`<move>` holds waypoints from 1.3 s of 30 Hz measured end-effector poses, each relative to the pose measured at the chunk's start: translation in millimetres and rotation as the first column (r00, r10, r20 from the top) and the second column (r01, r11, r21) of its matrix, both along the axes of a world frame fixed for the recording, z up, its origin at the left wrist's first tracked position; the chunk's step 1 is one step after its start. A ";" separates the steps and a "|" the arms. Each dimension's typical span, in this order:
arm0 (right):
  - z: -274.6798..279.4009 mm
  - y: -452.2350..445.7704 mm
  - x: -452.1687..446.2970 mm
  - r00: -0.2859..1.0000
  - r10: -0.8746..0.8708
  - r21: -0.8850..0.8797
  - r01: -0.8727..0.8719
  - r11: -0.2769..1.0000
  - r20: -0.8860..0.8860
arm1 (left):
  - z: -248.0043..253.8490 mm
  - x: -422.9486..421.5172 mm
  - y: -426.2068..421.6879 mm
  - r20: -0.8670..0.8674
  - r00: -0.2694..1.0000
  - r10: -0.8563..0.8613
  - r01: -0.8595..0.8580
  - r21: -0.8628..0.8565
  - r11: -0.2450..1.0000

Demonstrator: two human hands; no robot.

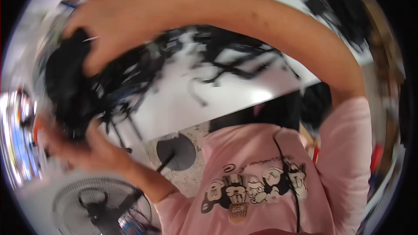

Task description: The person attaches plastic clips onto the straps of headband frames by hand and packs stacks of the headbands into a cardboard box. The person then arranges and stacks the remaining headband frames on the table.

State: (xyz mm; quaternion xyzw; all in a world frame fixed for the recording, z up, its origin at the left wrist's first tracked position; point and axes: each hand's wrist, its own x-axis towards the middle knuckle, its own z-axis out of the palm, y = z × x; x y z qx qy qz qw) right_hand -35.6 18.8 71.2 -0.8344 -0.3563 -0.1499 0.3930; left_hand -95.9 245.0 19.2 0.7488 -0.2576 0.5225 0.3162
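At the far left, a soft-looking black bundle (67, 82) spans the gap between my two hands. It is blurred, so I cannot tell its kind. My right hand (89, 35) reaches across from the right and is closed around the bundle's upper end, with the thumb in front. My left hand (82, 150), smeared by motion, is at its lower end, the thumb and fingers on either side of the black material. Black straps (124, 117) hang down or lie beside the bundle, near my left hand.
A white table (174, 109) runs under my right arm, with many black strap-like pieces (235, 63) scattered over it. A standing fan (100, 204) is at the lower left. Beside it is a round grey disc (176, 152) near the floor. Black material (344, 8) is piled at the upper right.
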 end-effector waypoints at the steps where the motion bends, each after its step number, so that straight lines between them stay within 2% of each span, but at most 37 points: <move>1: 10.1 -19.8 -14.1 0.998 -0.054 0.030 0.054 0.998 -0.017 | 10.7 -3.3 -6.3 0.108 0.992 -0.061 0.061 0.008 0.998; 2: 17.3 -40.5 -34.8 0.991 -0.129 0.059 0.131 0.990 -0.033 | 9.4 -24.9 -24.2 0.140 0.961 -0.240 0.252 -0.078 0.965; 3: 23.9 -60.4 -57.7 0.979 -0.199 0.081 0.203 0.976 -0.045 | 8.3 -29.6 -41.3 0.286 0.919 -0.272 0.317 -0.123 0.940; 4: 32.0 -79.1 -81.6 0.961 -0.270 0.100 0.275 0.956 -0.055 | 8.6 -48.4 -64.0 0.347 0.887 -0.306 0.350 -0.070 0.934; 5: 36.8 -99.5 -111.4 0.937 -0.345 0.120 0.348 0.930 -0.044 | -9.5 -57.8 -86.4 0.437 0.764 -0.475 0.557 -0.076 0.827; 6: 41.1 -117.9 -142.8 0.899 -0.435 0.135 0.438 0.889 -0.054 | -34.5 -68.2 -76.9 0.344 0.693 -0.634 0.689 -0.056 0.723; 7: 43.1 -135.6 -173.6 0.851 -0.521 0.149 0.525 0.838 -0.065 | -65.2 -62.6 -47.5 0.199 0.521 -0.830 0.848 -0.009 0.530; 8: 46.0 -149.2 -205.9 0.793 -0.605 0.161 0.608 0.778 -0.072 | -65.8 -90.1 -111.9 0.313 0.623 -0.717 0.776 -0.133 0.616; 9: 47.6 -162.0 -237.7 0.723 -0.686 0.174 0.689 0.704 -0.085 | -78.0 -103.0 -129.2 0.160 0.429 -0.889 0.903 -0.106 0.416; 10: 48.6 -171.2 -269.1 0.636 -0.765 0.183 0.768 0.614 -0.104 | -101.0 -109.4 -140.6 0.001 0.194 -0.981 0.975 -0.109 0.193; 12: 44.1 -187.5 -334.6 0.423 -0.889 0.193 0.900 0.391 -0.175 | -105.9 -140.2 -179.6 -0.331 0.015 -0.943 1.000 -0.009 0.019; 14: 31.4 -197.3 -397.2 0.144 -0.942 0.169 0.981 0.095 -0.302 | -137.3 -147.9 -207.7 -0.461 -0.020 -0.887 0.983 0.152 -0.101; 15: 23.3 -200.0 -423.5 0.026 -0.934 0.151 0.988 -0.030 -0.356 | -156.3 -153.1 -213.7 -0.666 0.047 -0.744 0.968 0.215 -0.132; 17: -14.1 -212.6 -484.2 -0.225 -0.860 0.071 0.955 -0.288 -0.458 | -196.7 -173.5 -240.6 -0.780 -0.077 -0.621 0.970 0.085 -0.226; 18: -59.5 -227.4 -525.2 -0.305 -0.876 -0.015 0.946 -0.323 -0.372 | -212.0 -187.5 -255.1 -0.803 -0.066 -0.592 0.949 0.133 -0.286; 19: -105.0 -242.0 -566.0 -0.381 -0.882 -0.098 0.924 -0.369 -0.278 | -227.2 -203.3 -269.6 -0.824 -0.050 -0.564 0.923 0.178 -0.342; 20: -151.6 -246.5 -591.6 -0.446 -0.834 0.028 0.877 -0.479 -0.325 | -241.4 -223.1 -294.9 -0.844 -0.033 -0.535 0.885 0.224 -0.408; 22: -199.6 -253.6 -635.0 -0.494 -0.649 -0.084 0.827 -0.556 -0.579 | -256.8 -247.8 -318.5 -0.912 -0.007 -0.410 0.815 0.233 -0.531; 24: -260.0 -255.7 -654.4 -0.489 -0.621 0.002 0.785 -0.620 -0.612 | -274.3 -270.0 -338.8 -0.942 0.038 -0.334 0.755 0.246 -0.607; 25: -291.9 -256.1 -661.1 -0.555 -0.600 -0.022 0.745 -0.667 -0.576 | -284.1 -281.8 -350.9 -0.944 0.053 -0.326 0.733 0.258 -0.629; 26: -319.0 -255.7 -666.4 -0.617 -0.579 -0.050 0.706 -0.707 -0.533 | -293.1 -294.2 -361.5 -0.946 0.063 -0.319 0.717 0.265 -0.645; 27: -339.4 -255.0 -666.0 -0.600 -0.556 -0.051 0.705 -0.708 -0.575 | -300.1 -305.3 -371.4 -0.955 -0.049 -0.293 0.788 0.143 -0.599; 29: -400.8 -263.4 -670.4 -0.526 -0.566 0.055 0.700 -0.712 -0.635 | -310.8 -323.1 -393.7 -0.922 -0.262 -0.286 0.880 -0.106 -0.463; 30: -425.3 -267.3 -666.9 -0.489 -0.544 0.091 0.681 -0.727 -0.682 | -316.5 -332.0 -398.8 -0.855 -0.503 -0.126 0.847 -0.459 -0.269; 31: -452.3 -274.2 -664.2 -0.511 -0.527 0.081 0.662 -0.746 -0.678 | -322.5 -343.6 -401.5 -0.686 -0.727 -0.030 0.687 -0.727 -0.017; 32: -481.1 -282.2 -659.9 -0.532 -0.510 0.072 0.641 -0.764 -0.676 | -328.2 -353.2 -405.7 -0.445 -0.895 -0.012 0.428 -0.867 0.253; 33: -511.8 -288.9 -653.0 -0.534 -0.467 0.082 0.593 -0.801 -0.705 | -329.4 -360.6 -415.2 -0.446 -0.888 -0.110 0.424 -0.887 0.182; 34: -503.3 -287.6 -633.4 -0.621 -0.442 0.039 0.552 -0.833 -0.647 | -329.7 -365.2 -428.1 -0.455 -0.880 -0.137 0.434 -0.887 0.162; 36: -553.7 -293.9 -621.5 -0.506 -0.378 0.094 0.500 -0.861 -0.775 | -333.4 -378.6 -453.6 -0.464 -0.867 -0.183 0.448 -0.886 0.123; 37: -560.4 -291.3 -610.6 -0.576 -0.379 0.074 0.481 -0.874 -0.724 | -339.9 -388.5 -464.2 -0.425 -0.887 -0.180 0.376 -0.891 0.254; 38: -565.0 -288.6 -602.7 -0.643 -0.375 0.055 0.460 -0.886 -0.668 | -357.6 -394.4 -475.3 -0.463 -0.874 -0.146 0.399 -0.856 0.328; 39: -596.9 -287.2 -606.7 -0.652 -0.327 -0.039 0.480 -0.877 -0.684 | -390.4 -397.3 -486.2 -0.497 -0.861 -0.110 0.420 -0.817 0.395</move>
